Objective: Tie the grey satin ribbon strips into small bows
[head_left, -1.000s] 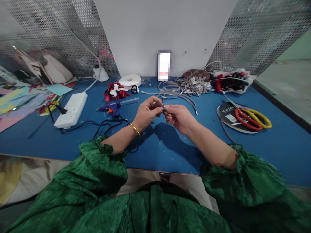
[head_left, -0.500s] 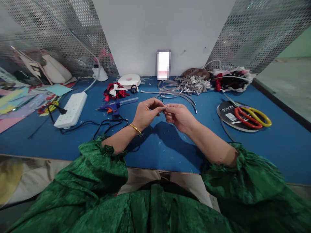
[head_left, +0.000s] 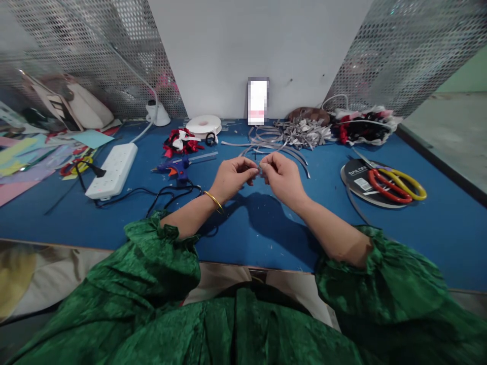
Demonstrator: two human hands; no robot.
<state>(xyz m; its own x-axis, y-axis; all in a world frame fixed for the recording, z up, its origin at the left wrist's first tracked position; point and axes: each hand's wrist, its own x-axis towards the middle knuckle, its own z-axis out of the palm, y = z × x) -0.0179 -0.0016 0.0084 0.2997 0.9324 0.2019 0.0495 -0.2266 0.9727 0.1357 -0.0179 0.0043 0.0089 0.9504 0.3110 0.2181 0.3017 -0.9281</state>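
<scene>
from where i stood, left hand (head_left: 233,178) and right hand (head_left: 283,178) narrowly pinched a tiny, grey, ribbon-like scrap (head_left: 261,171) near frame centre, which a slackened pinch might have dropped.

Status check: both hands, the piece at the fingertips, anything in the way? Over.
Left hand and right hand pinching, fingertips close together. Small grey piece there, mostly hidden. Loose grey ribbons lie beyond; nothing seen blocking the fingertips.

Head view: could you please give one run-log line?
left hand: at small grey piece; right hand: at grey piece; scissors: on spool
</scene>
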